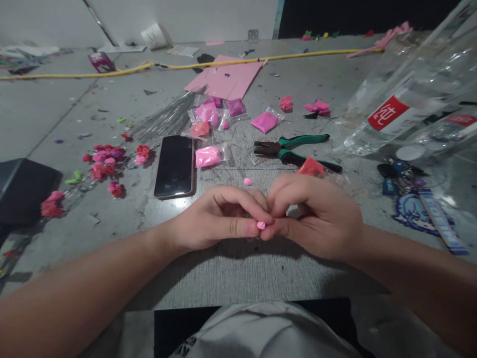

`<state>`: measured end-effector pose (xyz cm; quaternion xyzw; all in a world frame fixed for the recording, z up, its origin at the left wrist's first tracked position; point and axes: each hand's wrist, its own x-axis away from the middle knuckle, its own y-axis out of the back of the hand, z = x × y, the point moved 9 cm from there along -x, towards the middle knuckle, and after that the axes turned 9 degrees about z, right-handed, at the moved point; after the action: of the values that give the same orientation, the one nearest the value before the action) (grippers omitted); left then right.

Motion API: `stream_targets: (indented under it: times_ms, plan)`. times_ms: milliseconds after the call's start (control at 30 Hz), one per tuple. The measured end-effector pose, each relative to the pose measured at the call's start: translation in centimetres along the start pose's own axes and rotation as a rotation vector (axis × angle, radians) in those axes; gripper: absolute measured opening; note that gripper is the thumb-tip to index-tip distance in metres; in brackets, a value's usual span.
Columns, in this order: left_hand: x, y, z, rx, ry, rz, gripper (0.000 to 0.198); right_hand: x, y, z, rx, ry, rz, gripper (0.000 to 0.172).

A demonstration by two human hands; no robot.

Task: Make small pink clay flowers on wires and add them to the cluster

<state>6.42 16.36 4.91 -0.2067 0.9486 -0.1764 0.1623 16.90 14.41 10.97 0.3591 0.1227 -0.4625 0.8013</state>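
My left hand (218, 216) and my right hand (316, 214) meet at the near middle of the grey table (231, 273), fingers curled. Between both thumbs and fingertips they pinch a tiny pink clay piece (261, 225). Another small pink clay bit (248, 181) lies on the table just beyond the hands. A red clay bag (311, 167) lies beyond my right hand.
A black phone (175, 165) lies left of centre, green-handled pliers (294, 149) to the right. Bags of pink clay (208, 155) and a wire bundle (164, 119) sit further back. Finished clay flowers (106, 164) lie at left, plastic bottles (406, 99) and keys (400, 171) at right.
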Motion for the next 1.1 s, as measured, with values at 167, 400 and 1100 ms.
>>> stream_targets:
  times_ms: [167,400,1100]
  plan:
    - [0.0,0.2,-0.4,-0.083,-0.014,-0.008,0.019,0.1,0.0,-0.3,-0.042,-0.021,-0.013,0.025]
    - [-0.4,0.2,-2.0,-0.265,-0.087,-0.024,0.020,0.0,0.0,-1.3,-0.129,-0.113,-0.028,0.029]
    - [-0.2,-0.3,0.1,-1.561,0.026,0.434,0.028,-0.2,-0.2,-8.1,0.437,-0.379,0.171,0.012]
